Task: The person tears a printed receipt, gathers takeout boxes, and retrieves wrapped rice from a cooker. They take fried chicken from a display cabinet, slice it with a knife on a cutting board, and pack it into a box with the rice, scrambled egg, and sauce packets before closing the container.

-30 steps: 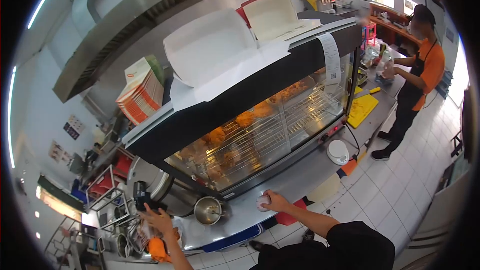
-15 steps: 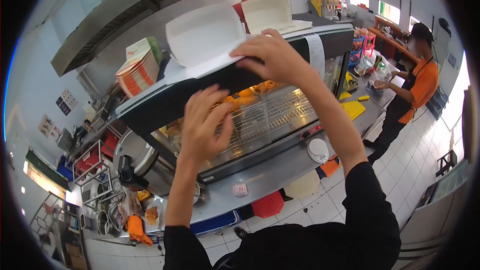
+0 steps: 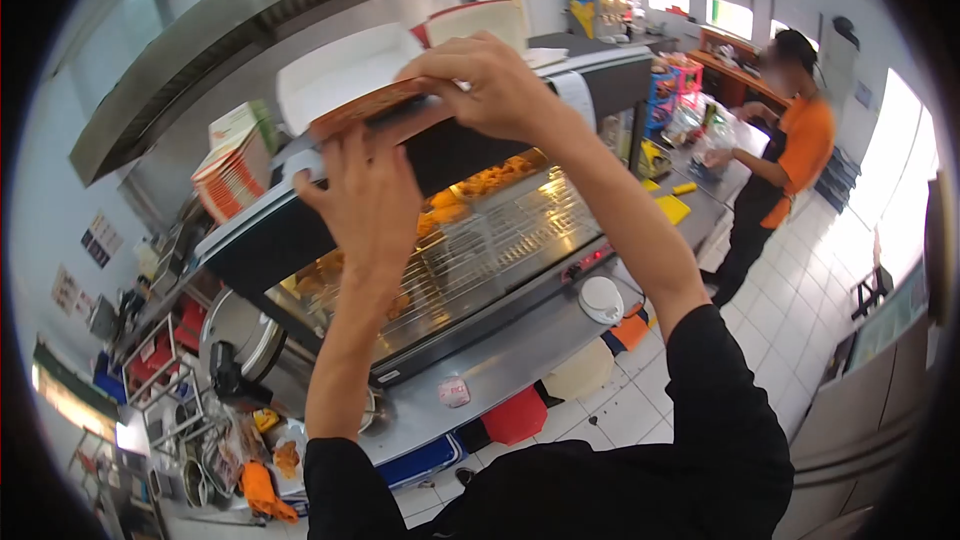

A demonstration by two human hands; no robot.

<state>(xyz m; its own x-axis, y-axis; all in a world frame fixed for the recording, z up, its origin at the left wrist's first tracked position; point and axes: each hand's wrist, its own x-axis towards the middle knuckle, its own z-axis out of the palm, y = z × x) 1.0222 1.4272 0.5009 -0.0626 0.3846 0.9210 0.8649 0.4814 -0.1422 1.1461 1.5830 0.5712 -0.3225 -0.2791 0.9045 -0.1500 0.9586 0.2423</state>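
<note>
On a grey metal worktop [image 3: 520,362] we see a black-framed glass display cabinet [image 3: 480,275], an open white box [image 3: 335,73] on top. At the box's front is a blurred reddish-brown panel [image 3: 362,106], clamped in our right hand [image 3: 488,88]; our left hand [image 3: 371,188] touches it, grip unclear. A pink-and-white packet [image 3: 453,392] lies below.

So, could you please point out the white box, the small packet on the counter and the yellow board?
White box [image 3: 345,70]: head view, the raised panel's inner face.
Small packet [image 3: 453,392]: head view, middle of its top.
Yellow board [image 3: 679,209]: head view, its flat surface.
</note>
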